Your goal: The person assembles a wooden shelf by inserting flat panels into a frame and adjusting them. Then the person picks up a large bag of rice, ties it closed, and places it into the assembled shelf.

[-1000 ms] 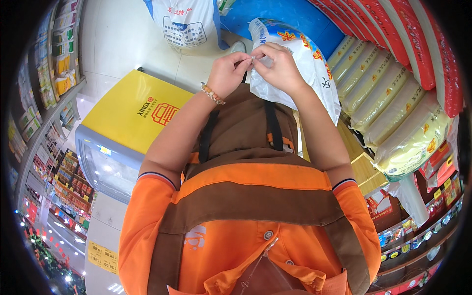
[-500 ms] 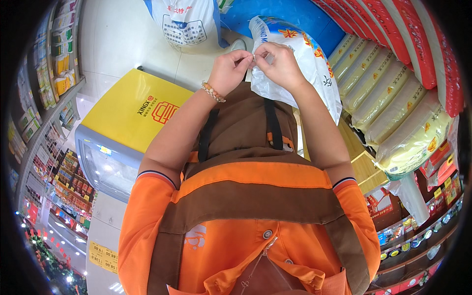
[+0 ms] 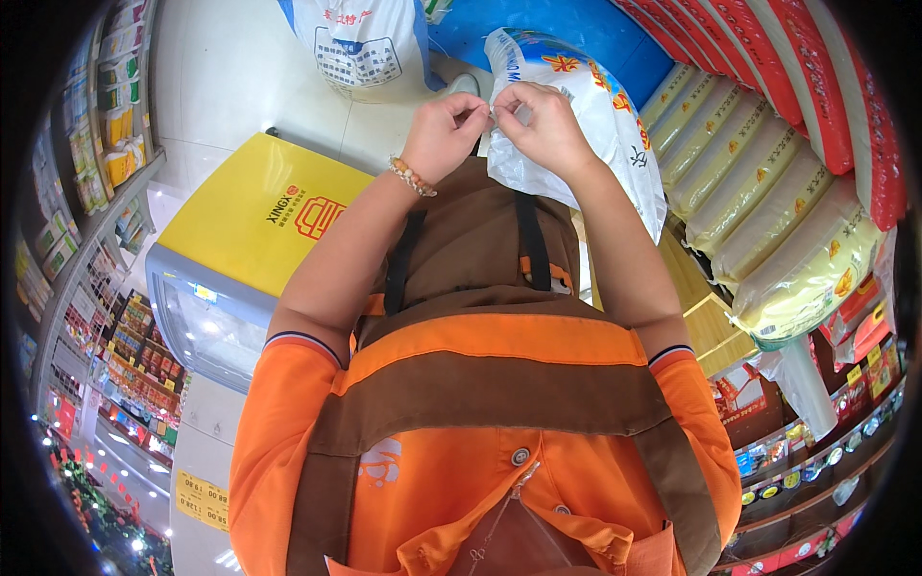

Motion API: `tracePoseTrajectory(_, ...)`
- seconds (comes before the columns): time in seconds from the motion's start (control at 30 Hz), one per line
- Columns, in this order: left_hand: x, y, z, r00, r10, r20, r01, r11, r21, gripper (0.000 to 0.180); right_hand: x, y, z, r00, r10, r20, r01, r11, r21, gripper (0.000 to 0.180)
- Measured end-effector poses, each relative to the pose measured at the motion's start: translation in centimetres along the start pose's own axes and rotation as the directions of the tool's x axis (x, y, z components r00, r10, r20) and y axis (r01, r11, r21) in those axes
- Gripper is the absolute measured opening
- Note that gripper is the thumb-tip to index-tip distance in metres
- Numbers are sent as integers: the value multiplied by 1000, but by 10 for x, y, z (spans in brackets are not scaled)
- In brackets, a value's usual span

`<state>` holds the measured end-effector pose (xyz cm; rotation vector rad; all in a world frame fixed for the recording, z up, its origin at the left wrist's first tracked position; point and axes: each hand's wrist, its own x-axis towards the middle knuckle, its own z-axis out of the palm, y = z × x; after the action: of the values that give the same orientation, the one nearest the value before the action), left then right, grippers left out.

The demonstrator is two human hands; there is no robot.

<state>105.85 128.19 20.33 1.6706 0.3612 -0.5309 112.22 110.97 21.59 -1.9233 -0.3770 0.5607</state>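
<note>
In front of my apron, both hands are raised with the fingertips close together. My left hand (image 3: 445, 136), with a beaded bracelet on its wrist, is closed in a pinch of thumb and forefinger. Beside it my right hand (image 3: 541, 127) pinches too, at the near left edge of a white printed sack (image 3: 626, 187). Whatever lies between the fingertips is too small to make out. The sack leans behind my right hand and forearm, which cover part of it. A second white and blue sack (image 3: 357, 58) stands farther off to the left.
A yellow-topped chest freezer (image 3: 259, 206) stands at my left. On the right, rows of yellowish packed bags (image 3: 740, 202) lie under red bags (image 3: 807, 86). Stocked shelves (image 3: 120, 125) line the far left. A blue surface (image 3: 576, 29) is at the back.
My hands have drawn slightly apart, the left one shifting a little left. Both still pinch at the sack's near edge.
</note>
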Motion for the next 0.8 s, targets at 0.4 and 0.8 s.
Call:
tracePoseTrajectory(0.4, -2, 2, 2, 997, 56, -57, -58, 997, -41, 19, -1, 3, -1, 999, 43, 20, -44, 998, 48, 7)
tracePoseTrajectory(0.8, -1, -6, 4, 996, 54, -67, -56, 998, -22, 20, 0, 3, -2, 998, 27, 52, -28, 999, 27, 7)
